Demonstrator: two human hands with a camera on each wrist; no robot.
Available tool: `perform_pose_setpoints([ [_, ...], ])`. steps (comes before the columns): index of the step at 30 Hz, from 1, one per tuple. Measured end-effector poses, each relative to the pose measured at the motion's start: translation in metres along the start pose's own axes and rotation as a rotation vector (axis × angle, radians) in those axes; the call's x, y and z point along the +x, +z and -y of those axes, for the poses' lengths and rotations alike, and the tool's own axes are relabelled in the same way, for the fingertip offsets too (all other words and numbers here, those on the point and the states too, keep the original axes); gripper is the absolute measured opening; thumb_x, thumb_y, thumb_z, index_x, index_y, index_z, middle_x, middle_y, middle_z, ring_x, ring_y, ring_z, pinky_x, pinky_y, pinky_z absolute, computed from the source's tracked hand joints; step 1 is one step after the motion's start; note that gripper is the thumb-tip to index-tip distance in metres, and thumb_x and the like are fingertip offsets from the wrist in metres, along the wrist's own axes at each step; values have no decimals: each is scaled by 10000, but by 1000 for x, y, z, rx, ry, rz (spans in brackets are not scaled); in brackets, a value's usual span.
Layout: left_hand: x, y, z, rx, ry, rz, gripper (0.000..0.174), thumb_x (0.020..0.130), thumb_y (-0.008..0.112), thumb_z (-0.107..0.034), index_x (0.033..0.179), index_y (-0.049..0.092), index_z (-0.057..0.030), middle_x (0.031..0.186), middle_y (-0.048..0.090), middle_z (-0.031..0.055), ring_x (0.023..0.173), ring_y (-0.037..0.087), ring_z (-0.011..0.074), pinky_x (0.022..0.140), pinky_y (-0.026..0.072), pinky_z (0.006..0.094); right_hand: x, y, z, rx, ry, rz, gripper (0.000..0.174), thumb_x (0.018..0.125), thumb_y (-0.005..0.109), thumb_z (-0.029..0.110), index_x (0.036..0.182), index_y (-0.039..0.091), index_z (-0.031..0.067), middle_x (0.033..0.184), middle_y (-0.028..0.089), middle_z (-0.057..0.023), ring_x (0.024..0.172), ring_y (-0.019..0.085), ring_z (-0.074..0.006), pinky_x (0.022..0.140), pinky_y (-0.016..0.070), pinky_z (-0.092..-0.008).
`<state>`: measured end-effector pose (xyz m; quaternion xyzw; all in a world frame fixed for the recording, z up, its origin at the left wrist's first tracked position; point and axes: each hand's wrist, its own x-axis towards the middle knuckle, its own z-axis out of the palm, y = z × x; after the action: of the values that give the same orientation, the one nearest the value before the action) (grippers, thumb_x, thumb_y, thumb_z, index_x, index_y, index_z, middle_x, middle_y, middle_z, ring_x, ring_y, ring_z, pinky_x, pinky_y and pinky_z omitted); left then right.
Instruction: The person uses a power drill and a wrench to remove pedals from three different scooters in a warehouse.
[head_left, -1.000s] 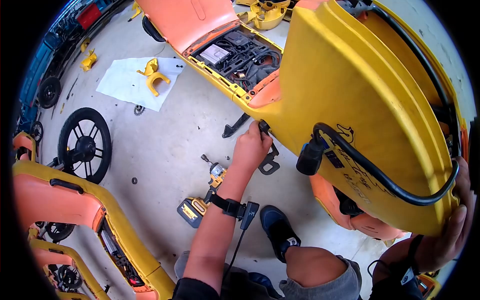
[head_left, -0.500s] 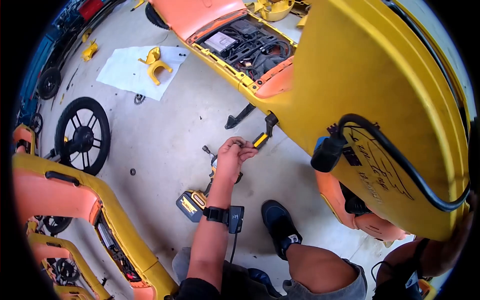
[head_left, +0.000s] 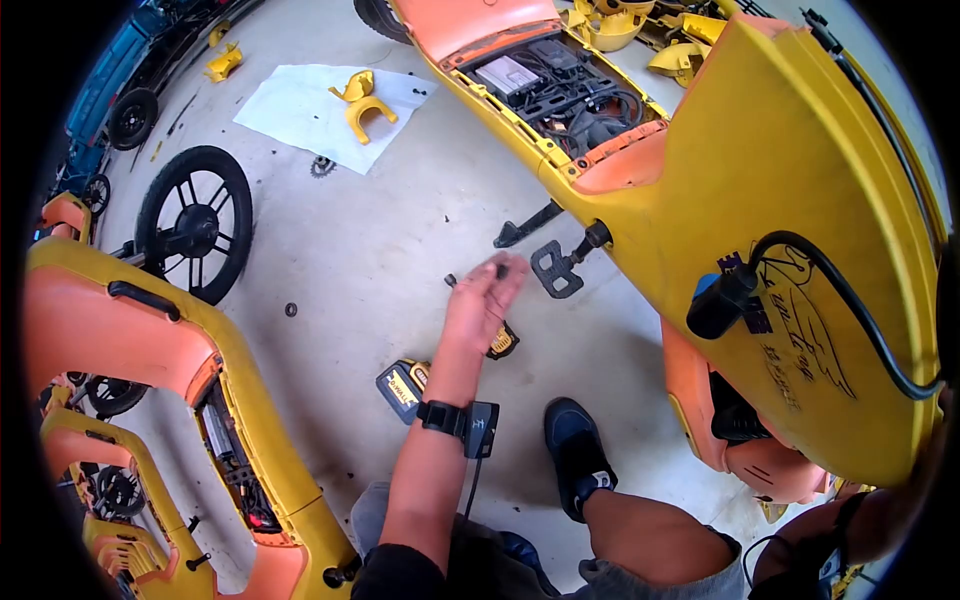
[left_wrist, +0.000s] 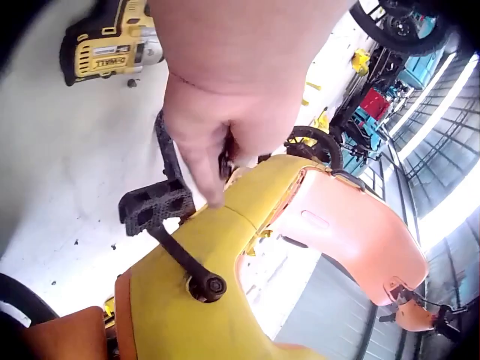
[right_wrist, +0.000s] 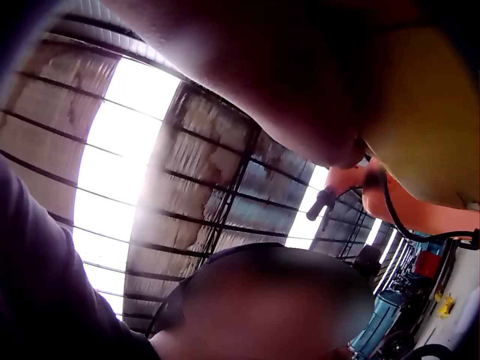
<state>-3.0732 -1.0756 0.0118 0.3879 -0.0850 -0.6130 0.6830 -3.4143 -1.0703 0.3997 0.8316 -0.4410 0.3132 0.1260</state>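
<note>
In the head view, my left hand [head_left: 485, 300] hovers over the floor just left of the black pedal [head_left: 557, 270], apart from it. Its thumb and fingers pinch a small dark part [left_wrist: 226, 156], mostly hidden by the fingers, kind not clear. The pedal hangs on a crank arm [left_wrist: 184, 257] on the yellow-and-orange pedal bike [head_left: 620, 215]. My right hand [right_wrist: 300, 112], dark and blurred, grips the edge of the bike's big yellow body panel [head_left: 800, 220] at far right. A black cable with a thick plug [head_left: 722, 300] hangs across that panel.
A yellow cordless impact driver [head_left: 405, 385] lies on the floor under my left forearm. A white sheet [head_left: 290, 105] with yellow plastic parts [head_left: 372, 118] lies further off. More bikes [head_left: 130, 300], one with a black spoked wheel [head_left: 197, 228], stand at left. An open bay [head_left: 560, 85] shows wiring.
My left hand has left the crank and moved away to the left with a small dark part. The pedal has turned from edge-on to flat. The head view has shifted.
</note>
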Motion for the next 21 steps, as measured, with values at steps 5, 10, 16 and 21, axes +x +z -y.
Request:
perform_pose_setpoints([
  [5, 2, -68, -34, 577, 179, -475, 566, 996, 445, -390, 1262, 478, 108, 1202, 586, 290, 1102, 594, 411, 945, 497, 429, -22, -19, 3, 210, 373, 67, 439, 1017, 384, 282, 1212, 567, -66, 1163, 609, -187, 1064, 590, -250, 941, 444, -344],
  [10, -71, -100, 19, 1885, 22, -184, 718, 887, 600, -468, 1360, 406, 37, 1191, 567, 274, 1126, 547, 426, 952, 448, 484, -5, -24, -21, 97, 141, 208, 228, 943, 469, 163, 935, 549, -50, 940, 568, -134, 948, 548, -239, 925, 393, -333],
  [16, -68, -119, 73, 2070, 34, -333, 625, 908, 533, -215, 1460, 291, -48, 1147, 578, 205, 1063, 586, 347, 894, 453, 454, 9, -34, 7, 79, 106, 196, 242, 932, 542, 195, 899, 590, -40, 911, 620, -175, 901, 610, -312, 841, 464, -367],
  [21, -57, -117, 70, 2013, -135, -411, 704, 803, 669, -240, 1406, 323, -128, 1130, 569, 209, 1053, 582, 368, 934, 433, 447, -48, -5, 47, 13, -49, -244, 228, 864, 599, 82, 1062, 611, -30, 1198, 574, -216, 1157, 532, -366, 1045, 356, -416],
])
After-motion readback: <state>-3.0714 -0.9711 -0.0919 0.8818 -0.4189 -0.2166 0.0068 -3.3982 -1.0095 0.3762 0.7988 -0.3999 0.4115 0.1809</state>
